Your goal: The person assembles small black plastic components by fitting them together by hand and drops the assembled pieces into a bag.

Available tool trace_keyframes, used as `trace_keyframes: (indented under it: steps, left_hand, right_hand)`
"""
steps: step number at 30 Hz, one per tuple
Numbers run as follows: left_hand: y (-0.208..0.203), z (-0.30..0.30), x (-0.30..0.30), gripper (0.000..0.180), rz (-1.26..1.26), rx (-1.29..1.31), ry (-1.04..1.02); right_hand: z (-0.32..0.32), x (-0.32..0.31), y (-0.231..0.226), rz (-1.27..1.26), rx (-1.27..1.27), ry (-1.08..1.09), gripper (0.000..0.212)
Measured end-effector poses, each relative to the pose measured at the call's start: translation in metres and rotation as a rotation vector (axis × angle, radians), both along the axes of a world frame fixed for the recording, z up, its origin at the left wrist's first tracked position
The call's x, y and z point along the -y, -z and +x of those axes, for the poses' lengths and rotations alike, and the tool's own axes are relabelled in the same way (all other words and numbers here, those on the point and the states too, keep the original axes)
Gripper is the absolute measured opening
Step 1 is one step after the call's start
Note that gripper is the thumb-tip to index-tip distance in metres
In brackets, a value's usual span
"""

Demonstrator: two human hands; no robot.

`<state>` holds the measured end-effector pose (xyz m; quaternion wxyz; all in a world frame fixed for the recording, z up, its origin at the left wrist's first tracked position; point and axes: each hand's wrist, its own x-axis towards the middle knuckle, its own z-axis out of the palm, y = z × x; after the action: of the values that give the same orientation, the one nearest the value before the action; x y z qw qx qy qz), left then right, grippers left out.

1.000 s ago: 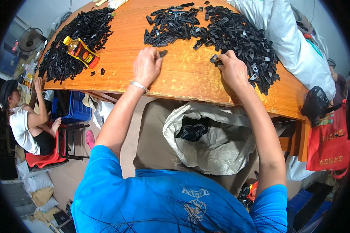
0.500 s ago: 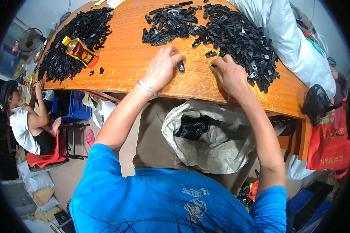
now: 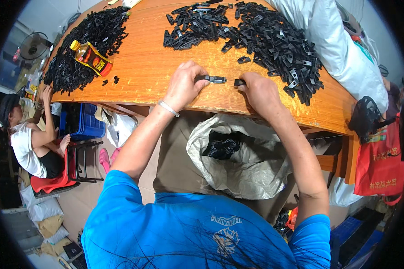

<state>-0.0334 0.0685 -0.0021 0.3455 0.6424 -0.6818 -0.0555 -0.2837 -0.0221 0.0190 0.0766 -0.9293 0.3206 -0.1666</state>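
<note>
At a wooden table (image 3: 143, 67) bearing a heap of black parts (image 3: 285, 45), the left hand (image 3: 183, 86) and right hand (image 3: 260, 93) drew nearer each other, lining up a black clip (image 3: 216, 80) and a black tab (image 3: 239, 82).
Pinched in the left hand, the clip pointed right; the tab, partly hidden and gripped by the right hand, faced it, just apart.

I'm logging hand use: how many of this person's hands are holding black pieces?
2: the left hand, with a shiny black piece sticking out, and the right hand, with a dark piece facing it. More pieces may be hidden in either grip.
</note>
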Motion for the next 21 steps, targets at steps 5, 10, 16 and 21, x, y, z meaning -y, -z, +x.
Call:
trace_keyframes:
  steps: [5, 10, 16, 21]
  left_hand:
    - [0.000, -0.008, 0.001, 0.022, -0.009, -0.026, -0.004]
    - [0.003, -0.007, 0.001, 0.021, -0.026, -0.030, 0.013]
    - [0.009, -0.015, 0.009, 0.018, -0.076, -0.080, 0.006]
    - [0.001, -0.012, 0.003, 0.019, -0.003, -0.104, 0.045]
  right_hand:
    - [0.025, -0.005, 0.005, 0.122, 0.302, 0.004, 0.024]
    - [0.029, 0.006, 0.015, 0.138, 0.294, -0.005, 0.022]
    - [0.044, 0.024, 0.017, 0.114, 0.239, -0.145, 0.022]
    - [0.031, 0.019, 0.017, 0.169, 0.170, -0.168, 0.020]
